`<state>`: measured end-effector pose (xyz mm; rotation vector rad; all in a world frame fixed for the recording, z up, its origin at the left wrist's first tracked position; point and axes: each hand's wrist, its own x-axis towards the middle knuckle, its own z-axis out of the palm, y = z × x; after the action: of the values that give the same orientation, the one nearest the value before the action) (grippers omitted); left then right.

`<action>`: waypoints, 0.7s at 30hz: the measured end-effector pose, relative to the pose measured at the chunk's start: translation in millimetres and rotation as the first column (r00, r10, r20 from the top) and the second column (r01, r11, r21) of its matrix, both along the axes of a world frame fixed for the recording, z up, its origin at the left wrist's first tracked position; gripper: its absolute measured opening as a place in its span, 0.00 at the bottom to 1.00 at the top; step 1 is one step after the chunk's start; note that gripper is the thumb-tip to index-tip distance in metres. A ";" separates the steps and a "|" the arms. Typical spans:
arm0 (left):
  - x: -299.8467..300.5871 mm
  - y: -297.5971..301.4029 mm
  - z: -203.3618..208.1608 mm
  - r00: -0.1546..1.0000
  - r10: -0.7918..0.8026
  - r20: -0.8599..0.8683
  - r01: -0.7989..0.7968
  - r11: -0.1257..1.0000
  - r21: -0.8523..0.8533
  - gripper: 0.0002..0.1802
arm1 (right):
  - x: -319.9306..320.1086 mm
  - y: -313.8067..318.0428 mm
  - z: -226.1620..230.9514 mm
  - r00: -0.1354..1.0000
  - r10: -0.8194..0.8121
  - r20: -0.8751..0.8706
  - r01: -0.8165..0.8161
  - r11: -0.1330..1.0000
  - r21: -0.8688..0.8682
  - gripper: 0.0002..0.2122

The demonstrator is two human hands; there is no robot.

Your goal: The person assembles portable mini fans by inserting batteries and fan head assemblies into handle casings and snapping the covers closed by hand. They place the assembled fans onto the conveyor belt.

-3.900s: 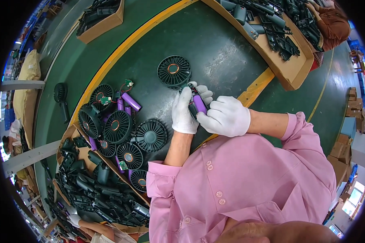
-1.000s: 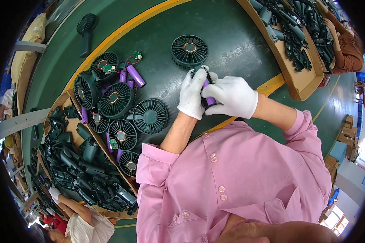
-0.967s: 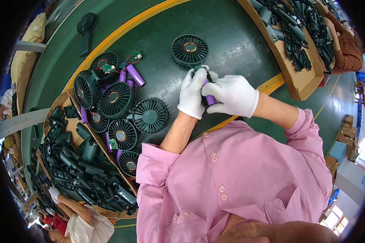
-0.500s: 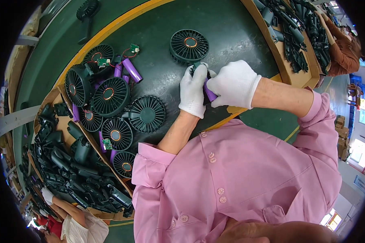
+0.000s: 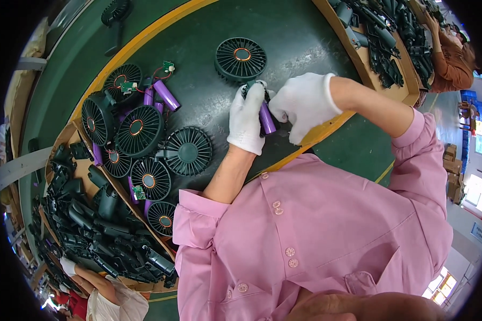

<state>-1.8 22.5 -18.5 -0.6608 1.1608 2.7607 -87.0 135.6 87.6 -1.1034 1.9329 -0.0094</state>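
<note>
My gloved left hand [image 5: 247,120] is closed round the handle of a dark green handheld fan [image 5: 241,56], whose round head points away from me. A purple cylindrical battery [image 5: 266,117] lies lengthwise along the handle, its near end exposed beside my left fingers. My gloved right hand [image 5: 304,108] is just right of the battery, its fingers bent downward and apart, with nothing visible in them. The inside of the handle is mostly hidden by my left hand.
Several fan heads [image 5: 140,128] with purple batteries [image 5: 166,96] and small green circuit boards [image 5: 128,87] lie on the left. Cardboard boxes of dark plastic casings stand at left [image 5: 108,197] and upper right [image 5: 384,67]. One fan [image 5: 113,27] lies far left. Other people work at both sides.
My right hand has drawn off the battery to the right and its fingers have loosened, so more of the battery shows. The held fan appears slightly further left in view.
</note>
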 end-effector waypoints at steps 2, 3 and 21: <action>0.1 0.0 9.3 1.000 -0.009 0.027 0.006 0.995 0.102 0.09 | 5.7 1.0 -4.6 0.995 -0.098 0.025 0.098 0.995 -0.014 0.14; 0.1 0.7 14.9 0.999 -0.013 0.038 0.009 0.994 0.107 0.08 | 9.5 -0.5 -6.8 0.981 -0.189 0.050 0.191 0.981 -0.023 0.15; -2.0 -6.9 -0.9 0.996 -0.088 -0.009 0.088 0.985 0.147 0.08 | 13.2 12.3 -37.7 0.751 -0.568 0.337 0.640 0.751 -0.162 0.15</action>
<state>-3.8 15.5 -19.4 -0.5754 0.9499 2.7398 -73.8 147.9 49.9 -0.5352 1.9909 -0.7712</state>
